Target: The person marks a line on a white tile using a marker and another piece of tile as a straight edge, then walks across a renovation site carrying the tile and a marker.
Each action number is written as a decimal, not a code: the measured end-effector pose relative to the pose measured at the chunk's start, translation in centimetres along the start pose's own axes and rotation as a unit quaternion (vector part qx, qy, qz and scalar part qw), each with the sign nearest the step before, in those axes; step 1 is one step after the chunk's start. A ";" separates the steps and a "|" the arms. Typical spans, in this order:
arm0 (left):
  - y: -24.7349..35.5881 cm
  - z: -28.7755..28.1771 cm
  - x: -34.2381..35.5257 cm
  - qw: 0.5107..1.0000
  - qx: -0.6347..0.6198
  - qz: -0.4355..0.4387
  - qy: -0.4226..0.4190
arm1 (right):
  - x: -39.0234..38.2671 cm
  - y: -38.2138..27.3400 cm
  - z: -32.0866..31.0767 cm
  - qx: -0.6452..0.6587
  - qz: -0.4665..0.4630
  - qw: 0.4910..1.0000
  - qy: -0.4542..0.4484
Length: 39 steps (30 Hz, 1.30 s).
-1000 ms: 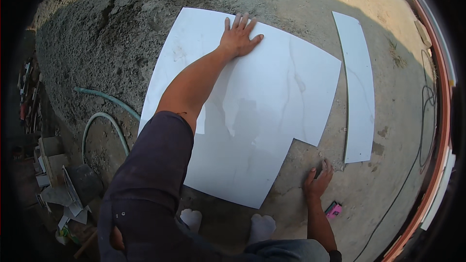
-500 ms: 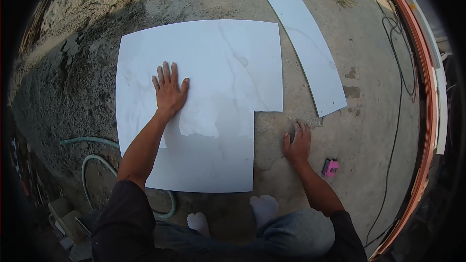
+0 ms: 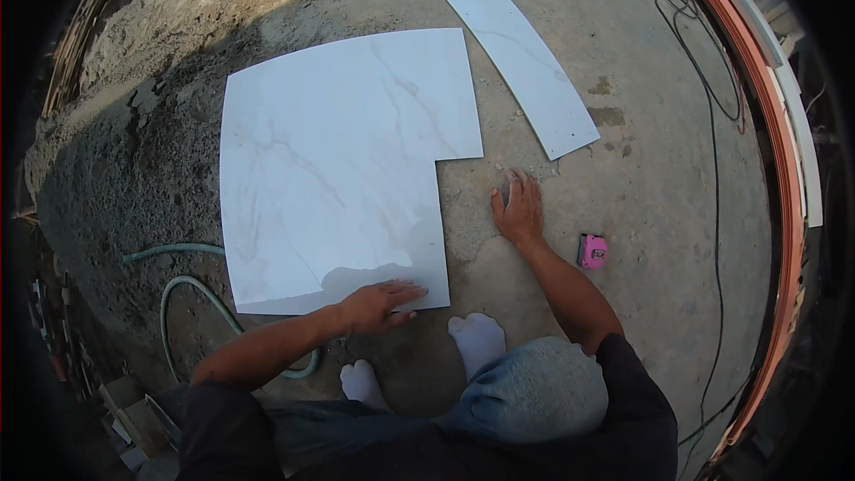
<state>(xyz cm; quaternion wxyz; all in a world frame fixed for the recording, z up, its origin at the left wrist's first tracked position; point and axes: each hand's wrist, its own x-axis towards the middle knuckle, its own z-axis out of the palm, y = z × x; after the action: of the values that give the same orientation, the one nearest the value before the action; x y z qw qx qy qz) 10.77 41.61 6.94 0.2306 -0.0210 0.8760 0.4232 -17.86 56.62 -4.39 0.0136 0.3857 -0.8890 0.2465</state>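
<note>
Now rests left hand point(image 3: 378, 307) at near edge of white panel point(image 3: 329, 151) lying on ground point(image 3: 650, 214), no longer mid-panel, leaving far surface unobstructed. Plants right hand point(image 3: 521, 211) to panel's right, with both hands' fingers loosely together.

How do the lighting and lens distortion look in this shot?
Head view: far brown ground sunlit, the large notched white marble-patterned slab shaded; its top edge bows; a grey patch, shadow or reflection, lies near the left hand.

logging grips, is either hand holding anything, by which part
Nothing appears held: the left hand lies over the near edge of the large white panel; the right hand rests on the ground.
</note>
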 end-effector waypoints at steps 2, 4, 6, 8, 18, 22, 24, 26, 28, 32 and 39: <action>0.4 -1.3 -4.0 0.996 -0.014 -0.065 -0.055 | 0.1 -0.3 0.1 0.013 0.012 1.000 0.012; 3.9 -4.8 -8.1 0.978 -0.009 -0.175 -0.118 | 0.3 0.2 0.3 0.121 0.024 0.989 0.079; 6.6 -7.5 -11.8 0.955 0.058 -0.255 -0.142 | 0.7 0.6 0.4 0.157 0.058 0.982 0.084; 9.2 -8.4 -14.6 0.952 0.070 -0.291 -0.063 | 1.6 2.1 -0.7 0.178 0.095 0.975 0.090; 17.5 -4.4 -15.6 0.934 -0.178 -0.277 0.139 | 13.4 11.2 -6.3 -0.037 0.276 0.955 0.100; 15.8 -5.3 -14.7 0.963 0.007 -0.260 0.073 | 16.2 13.7 -6.7 -0.053 0.321 0.939 -0.111; 15.2 -5.6 -14.3 0.945 0.008 -0.310 0.103 | 16.8 11.5 -5.5 -0.093 0.310 0.936 -0.141; 14.8 -5.7 -14.3 0.956 -0.002 -0.269 0.117 | 16.9 8.8 -5.8 -0.140 0.319 0.924 -0.156; 14.5 -5.8 -14.2 0.956 0.004 -0.272 0.106 | 17.8 10.8 -6.3 -0.127 0.348 0.919 -0.135; 14.5 -6.4 -14.0 0.951 0.011 -0.303 0.067 | 19.6 16.1 -5.4 -0.094 0.320 0.932 -0.142; 13.0 -5.9 -14.3 0.949 -0.005 -0.305 0.079 | 20.6 17.2 -7.6 0.141 0.318 0.893 -0.286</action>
<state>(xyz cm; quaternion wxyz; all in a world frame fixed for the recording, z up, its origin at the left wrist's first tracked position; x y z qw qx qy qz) 18.19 43.18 25.62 0.2787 -0.3219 0.8411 0.3336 -45.49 56.06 -0.66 -0.3749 0.1342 -0.8854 0.2397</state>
